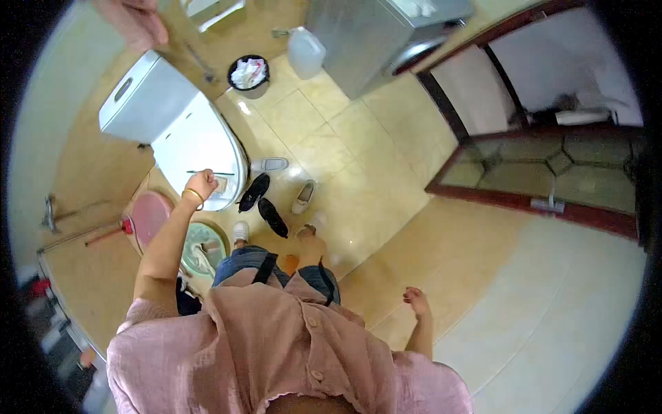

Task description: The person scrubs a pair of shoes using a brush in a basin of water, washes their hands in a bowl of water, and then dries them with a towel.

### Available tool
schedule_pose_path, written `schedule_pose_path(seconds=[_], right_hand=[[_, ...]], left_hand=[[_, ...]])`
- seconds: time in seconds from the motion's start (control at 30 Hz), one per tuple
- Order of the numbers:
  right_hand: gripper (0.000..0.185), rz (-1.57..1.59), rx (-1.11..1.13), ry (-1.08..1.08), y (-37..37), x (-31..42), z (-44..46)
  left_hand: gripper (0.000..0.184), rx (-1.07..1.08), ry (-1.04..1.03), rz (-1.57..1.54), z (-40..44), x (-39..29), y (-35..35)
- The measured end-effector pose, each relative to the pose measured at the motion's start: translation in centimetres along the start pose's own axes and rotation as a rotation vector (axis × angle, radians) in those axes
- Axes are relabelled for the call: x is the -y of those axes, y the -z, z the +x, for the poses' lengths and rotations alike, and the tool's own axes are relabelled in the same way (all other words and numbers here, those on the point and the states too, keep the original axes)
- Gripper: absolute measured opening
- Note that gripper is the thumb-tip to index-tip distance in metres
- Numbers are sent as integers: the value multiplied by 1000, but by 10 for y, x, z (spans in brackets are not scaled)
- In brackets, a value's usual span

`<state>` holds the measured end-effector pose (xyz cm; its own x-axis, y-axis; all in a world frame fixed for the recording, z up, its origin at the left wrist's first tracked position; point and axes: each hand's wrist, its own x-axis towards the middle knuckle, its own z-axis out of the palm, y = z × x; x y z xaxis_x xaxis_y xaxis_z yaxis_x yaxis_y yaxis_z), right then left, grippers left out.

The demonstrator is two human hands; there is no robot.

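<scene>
My left hand [202, 183], with a gold bracelet at the wrist, is closed on a thin dark stick [222, 174] over the front of the white toilet lid [196, 148]. A small pale item [221, 185] shows beside the fingers; its kind is unclear. Off to the right, away from the toilet, my right hand [415, 301] hangs with loosely bent fingers and nothing visible in it.
Blurred fingers [141, 27] show at the upper left. Black shoes [273, 217] and pale shoes [303, 196] lie on the tiles. Around them stand a waste bin [249, 90], a white jug [305, 54], a grey appliance [365, 41], a pink basin [150, 212] and a green basin [215, 238].
</scene>
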<state>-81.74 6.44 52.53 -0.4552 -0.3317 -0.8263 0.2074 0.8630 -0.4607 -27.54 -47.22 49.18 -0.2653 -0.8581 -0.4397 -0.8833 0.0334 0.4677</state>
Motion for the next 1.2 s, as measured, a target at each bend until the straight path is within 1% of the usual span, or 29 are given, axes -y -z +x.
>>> schedule_pose_path(seconds=[0.03, 0.07, 0.13, 0.2, 0.23, 0.27, 0.3, 0.33, 0.37, 0.4, 0.47, 0.5, 0.53, 0.57, 0.6, 0.67, 0.73, 0.8, 0.83, 0.9, 0.93, 0.97, 1.0, 1.03, 1.07, 1.1, 1.13, 1.17, 1.2], right_hand=[[31, -54, 3, 10, 25, 21, 19], [30, -109, 5, 21, 51, 40, 39], [29, -265, -11, 144, 92, 98, 79], [31, -396, -4, 296, 111, 182, 109], [34, -453, 20, 390, 115, 217, 124], [34, -470, 58, 419, 101, 249, 126], [37, -583, 12, 512, 87, 286, 130], [39, -692, -42, 612, 75, 320, 138], [42, -709, 66, 616, 64, 344, 145], [42, -671, 87, 561, 32, 382, 124], [39, -711, 107, 633, 3, 424, 144], [39, -727, 130, 658, -11, 445, 151], [38, -771, 153, 738, -30, 472, 147], [37, -812, 177, 819, -49, 494, 146], [37, -829, 195, 846, -62, 514, 145], [34, -875, 168, 920, -99, 563, 149], [31, -888, 237, 1035, -143, 615, 147], [29, -915, 232, 1202, -189, 672, 152], [28, -885, 290, 1261, -217, 702, 161], [25, -964, 317, 1366, -283, 761, 133], [26, -851, 337, 1443, -320, 791, 115], [28, -741, 362, 1505, -351, 817, 101], [33, -619, 346, 1491, -378, 845, 101], [38, -487, 336, 1477, -404, 877, 105], [51, -529, 234, 1477, -425, 913, 137], [56, -529, 275, 1446, -445, 941, 154], [60, -538, 312, 1402, -463, 961, 167], [64, -571, 361, 1344, -477, 977, 175], [68, -613, 408, 1290, -488, 986, 178]], left_hand=[[22, -2, 13, 15, -8, -13, 0], [23, -45, 23, -22, -16, -7, -9], [22, -9, 160, -7, -42, 1, -19], [21, -36, 277, -49, -76, 22, -39], [21, -89, 348, -96, -101, 28, -47], [23, -11, 399, -17, -127, 70, -73], [26, -11, 509, -47, -150, 55, -62], [27, -94, 526, -64, -167, 73, -80], [27, -170, 539, -78, -179, 96, -101], [27, -210, 562, -95, -188, 98, -110], [28, -132, 795, -253, -204, 102, -124], [28, -156, 819, -269, -207, 111, -143], [29, -214, 817, -324, -207, 121, -167], [29, -273, 813, -377, -208, 118, -177], [29, -298, 832, -396, -208, 112, -184], [30, -280, 953, -548, -190, 69, -176], [32, -343, 951, -654, -167, 58, -182], [31, -468, 903, -623, -132, 36, -171], [33, -547, 869, -648, -109, 42, -178], [32, -756, 807, -799, -62, -15, -106], [34, -827, 679, -869, -32, 1, -112], [26, -859, 628, -850, -2, 18, -116], [22, -907, 595, -977, 20, -10, -73], [19, -868, 563, -869, 41, -27, -33], [19, -854, 478, -920, 77, -13, -36], [20, -920, 383, -892, 100, -31, -3], [20, -854, 355, -868, 122, -42, 25], [19, -828, 389, -805, 138, -72, 67], [20, -855, 249, -862, 166, -80, 85]])
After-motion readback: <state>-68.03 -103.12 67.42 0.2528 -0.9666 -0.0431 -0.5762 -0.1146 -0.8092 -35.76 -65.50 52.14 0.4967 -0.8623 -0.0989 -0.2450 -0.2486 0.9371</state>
